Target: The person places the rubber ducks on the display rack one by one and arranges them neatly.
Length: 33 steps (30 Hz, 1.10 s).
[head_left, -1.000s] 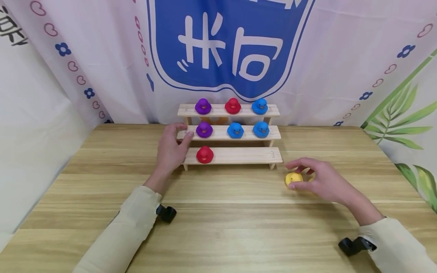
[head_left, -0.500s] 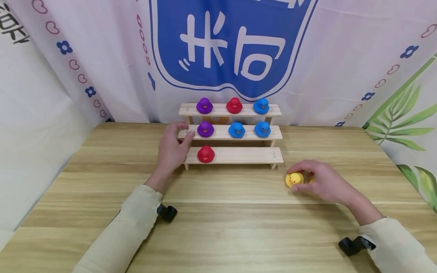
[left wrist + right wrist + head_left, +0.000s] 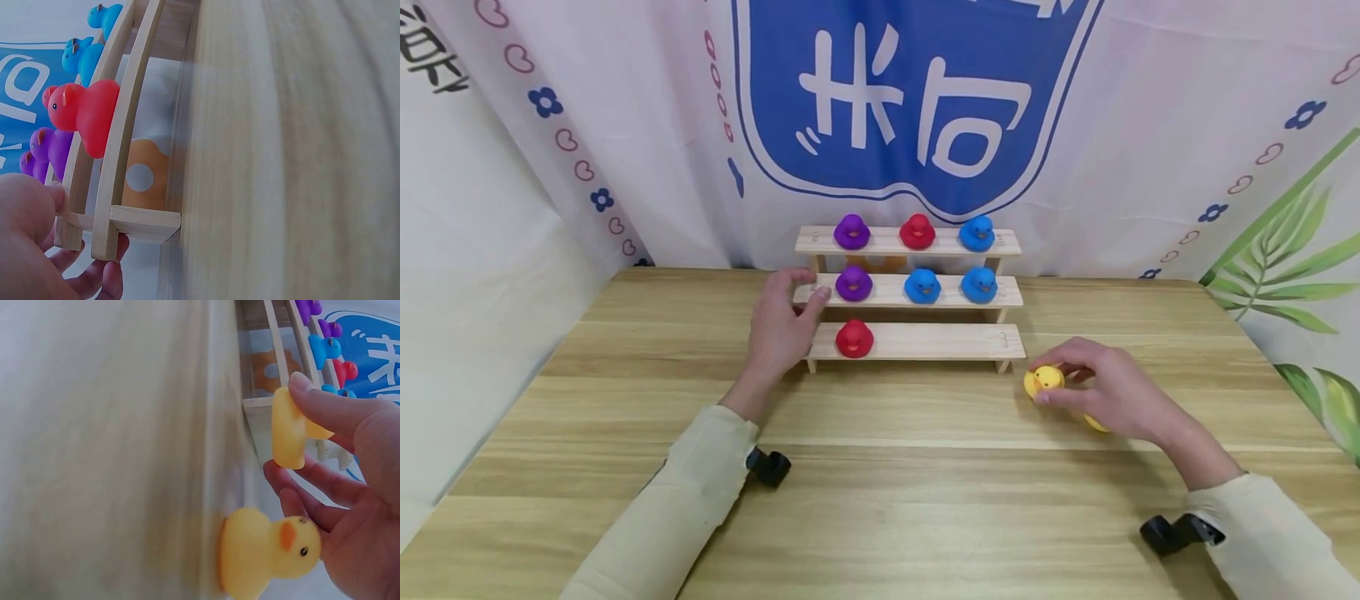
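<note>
A three-step wooden display stand (image 3: 943,342) stands at the back of the table. My left hand (image 3: 781,327) grips its left end; in the left wrist view the thumb lies by the middle step and fingers (image 3: 112,280) reach under the step ends. Between thumb and fingers my right hand (image 3: 1112,387) pinches a yellow rubber duck (image 3: 1043,382), raised off the table just right of the bottom step. A second yellow rubber duck (image 3: 250,553) sits on the table below the right palm, mostly hidden in the head view. A red duck (image 3: 854,339) sits left on the bottom step.
On the top step are purple (image 3: 852,232), red (image 3: 917,232) and blue (image 3: 977,234) ducks. The middle step bears a purple duck (image 3: 853,284) and two blue ducks (image 3: 922,286). A printed curtain (image 3: 685,167) hangs right behind the stand.
My right hand has closed on the yellow duck and lifted it slightly up from the table, uncovering part of the second yellow duck. The left hand stays on the stand.
</note>
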Tool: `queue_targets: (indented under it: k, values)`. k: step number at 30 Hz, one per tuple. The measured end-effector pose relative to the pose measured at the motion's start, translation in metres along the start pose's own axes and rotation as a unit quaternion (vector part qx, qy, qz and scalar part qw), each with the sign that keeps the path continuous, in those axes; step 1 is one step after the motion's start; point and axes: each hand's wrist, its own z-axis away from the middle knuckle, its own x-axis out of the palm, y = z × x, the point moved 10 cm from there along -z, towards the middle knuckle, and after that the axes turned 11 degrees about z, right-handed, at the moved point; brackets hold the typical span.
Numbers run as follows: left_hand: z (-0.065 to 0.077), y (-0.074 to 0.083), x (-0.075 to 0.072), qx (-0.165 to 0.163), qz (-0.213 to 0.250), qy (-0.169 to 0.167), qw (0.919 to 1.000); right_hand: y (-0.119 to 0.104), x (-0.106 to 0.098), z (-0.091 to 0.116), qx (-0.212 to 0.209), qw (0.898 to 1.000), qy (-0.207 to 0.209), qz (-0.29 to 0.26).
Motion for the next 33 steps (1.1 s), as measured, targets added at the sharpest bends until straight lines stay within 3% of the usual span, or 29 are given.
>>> queue_targets:
  k: [11, 19, 27, 33]
  values:
    - [-0.001, -0.001, 0.002, -0.001, -0.007, -0.003, 1.0, -0.027, -0.011, -0.012, -0.029, 0.997, 0.048, -0.053]
    - [0.0, 0.0, 0.001, -0.001, -0.01, -0.001, 0.9999, -0.046, -0.004, -0.032, -0.032, 0.993, 0.056, -0.099]
    - [0.0, 0.0, 0.0, 0.0, -0.006, -0.001, 1.0, -0.067, 0.0, -0.047, -0.066, 0.987, 0.082, -0.122]
    - [0.0, 0.0, 0.0, 0.002, -0.006, -0.001, 1.0, -0.081, 0.008, -0.057, -0.08, 0.984, 0.077, -0.138]
